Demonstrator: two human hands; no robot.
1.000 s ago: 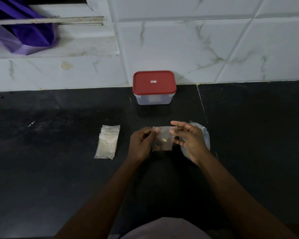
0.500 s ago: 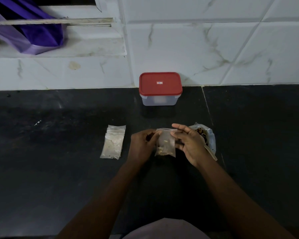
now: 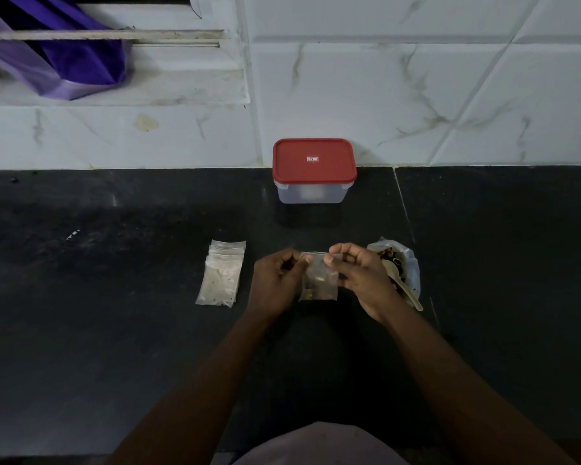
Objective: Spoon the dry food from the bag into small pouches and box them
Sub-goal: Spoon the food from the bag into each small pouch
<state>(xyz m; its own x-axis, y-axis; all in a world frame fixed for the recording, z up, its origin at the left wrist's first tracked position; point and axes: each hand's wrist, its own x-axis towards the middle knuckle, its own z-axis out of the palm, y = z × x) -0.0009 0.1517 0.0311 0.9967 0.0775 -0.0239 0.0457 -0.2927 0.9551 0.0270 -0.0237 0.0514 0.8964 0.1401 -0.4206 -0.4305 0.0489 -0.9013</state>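
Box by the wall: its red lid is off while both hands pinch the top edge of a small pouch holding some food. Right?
No: the head view shows the red lid seated on the box, closed. The rest holds: left hand and right hand both pinch the top edge of the small pouch holding some food.

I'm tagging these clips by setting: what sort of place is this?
Probably a home kitchen counter: a dark stone worktop, white marble-look wall tiles, and a red-lidded clear plastic food box.
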